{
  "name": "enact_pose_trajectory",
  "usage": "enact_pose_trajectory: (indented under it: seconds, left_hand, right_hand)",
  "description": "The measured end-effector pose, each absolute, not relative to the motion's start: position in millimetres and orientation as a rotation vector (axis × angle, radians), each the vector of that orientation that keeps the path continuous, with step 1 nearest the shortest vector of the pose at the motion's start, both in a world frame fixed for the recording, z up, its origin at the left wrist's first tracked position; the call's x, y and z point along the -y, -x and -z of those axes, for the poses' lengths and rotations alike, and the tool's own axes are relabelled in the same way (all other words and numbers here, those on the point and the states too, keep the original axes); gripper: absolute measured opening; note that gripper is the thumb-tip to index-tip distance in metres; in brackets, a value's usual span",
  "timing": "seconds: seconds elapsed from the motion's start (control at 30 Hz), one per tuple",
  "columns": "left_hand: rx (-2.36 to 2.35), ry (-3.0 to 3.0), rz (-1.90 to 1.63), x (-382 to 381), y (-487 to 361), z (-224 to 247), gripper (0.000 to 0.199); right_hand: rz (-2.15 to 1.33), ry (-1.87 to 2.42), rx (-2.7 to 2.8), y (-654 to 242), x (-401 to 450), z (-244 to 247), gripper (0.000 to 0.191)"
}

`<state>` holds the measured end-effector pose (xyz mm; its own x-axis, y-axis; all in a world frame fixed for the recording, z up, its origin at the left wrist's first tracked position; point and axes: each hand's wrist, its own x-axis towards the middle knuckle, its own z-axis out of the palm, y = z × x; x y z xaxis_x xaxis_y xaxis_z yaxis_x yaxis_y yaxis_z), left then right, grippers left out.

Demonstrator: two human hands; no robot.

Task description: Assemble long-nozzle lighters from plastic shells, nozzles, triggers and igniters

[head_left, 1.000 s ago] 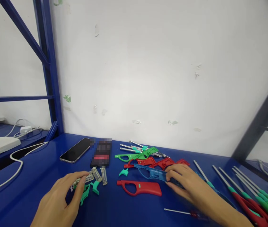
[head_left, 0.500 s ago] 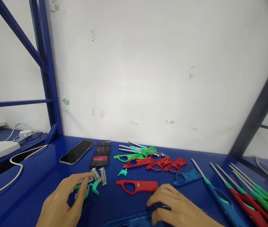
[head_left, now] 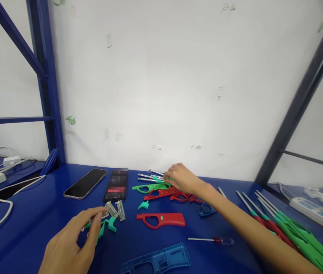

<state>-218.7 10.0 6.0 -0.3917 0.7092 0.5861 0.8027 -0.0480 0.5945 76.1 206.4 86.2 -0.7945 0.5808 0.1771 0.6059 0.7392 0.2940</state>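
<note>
My left hand (head_left: 71,239) is at the left, thumb and forefinger tips nearly together over a clear fuel tank and teal triggers (head_left: 111,224); what the tips grip is unclear. Two clear fuel tanks (head_left: 120,210) lie just beyond. My right hand (head_left: 182,178) reaches to the back, fingers bent down over metal lighter tubes (head_left: 150,179) and green lighter shells (head_left: 147,188); its fingertips are partly hidden. Below its forearm lie a red lighter handle (head_left: 172,219) and a screwdriver (head_left: 218,240). In front, a blue lighter shell (head_left: 175,257) lies hollow side up.
Two phones, one dark-screened (head_left: 85,183) and one lit (head_left: 116,184), lie at the back left. Red half shells (head_left: 161,193) and a blue one (head_left: 207,210) lie near the right forearm. Long-nosed lighters (head_left: 295,232) are grouped at right. A white cable (head_left: 10,205) runs at left.
My right hand has left the blue shell at the front and moved to the tubes and green shells at the back, uncovering the screwdriver. My left hand stays in place. The view has shifted slightly.
</note>
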Motion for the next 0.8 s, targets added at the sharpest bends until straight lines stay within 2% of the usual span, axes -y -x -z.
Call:
enact_pose_trajectory:
  seconds: [0.13,0.37,0.8]
  left_hand:
    - [2.078,1.697,1.437,-7,220,-9,0.039]
    - [2.101,1.706,1.463,-2,217,-12,0.039]
    - [2.02,1.722,1.516,-7,220,-5,0.037]
  right_hand:
    - [0.499,1.076,2.954,-39,-245,-83,0.038]
    - [0.4,1.12,2.948,-25,-245,-74,0.038]
    - [0.047,1.05,2.318,-63,-236,-134,0.037]
